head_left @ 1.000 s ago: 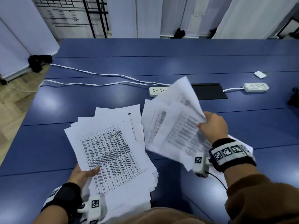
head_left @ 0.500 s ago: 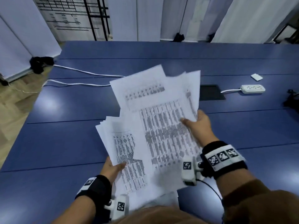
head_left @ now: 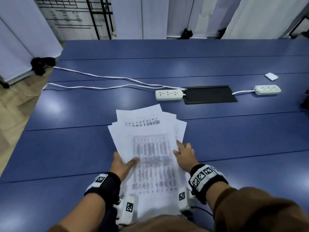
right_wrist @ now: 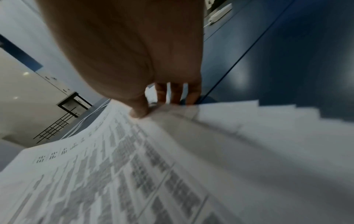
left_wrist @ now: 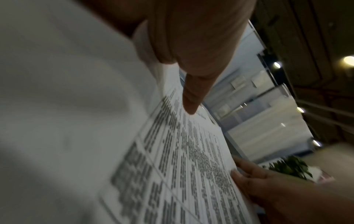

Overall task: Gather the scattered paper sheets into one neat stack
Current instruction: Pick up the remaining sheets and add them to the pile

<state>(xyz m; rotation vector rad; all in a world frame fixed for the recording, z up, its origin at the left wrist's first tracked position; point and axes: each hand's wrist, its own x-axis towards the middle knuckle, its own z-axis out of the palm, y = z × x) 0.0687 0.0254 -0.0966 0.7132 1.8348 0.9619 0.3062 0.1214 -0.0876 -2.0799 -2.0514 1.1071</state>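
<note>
paper sheets (head_left: 147, 148) printed with tables, print blurred, no word legible, whiteboard (head_left: 70, 15) at back with ruled grid and small marks, unreadable, wristbands (head_left: 203, 176) carrying black-and-white square marker codes, no letters, power strips (head_left: 168, 94) with no visible brand

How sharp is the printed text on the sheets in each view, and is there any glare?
Head view: the top sheet is motion-smeared, the far sheet's table sharper, soft glare patches on the blue table. Left wrist view: print blurred, dim, bright ceiling lights. Right wrist view: print streaked beneath the right hand, sheen on the table.
</note>
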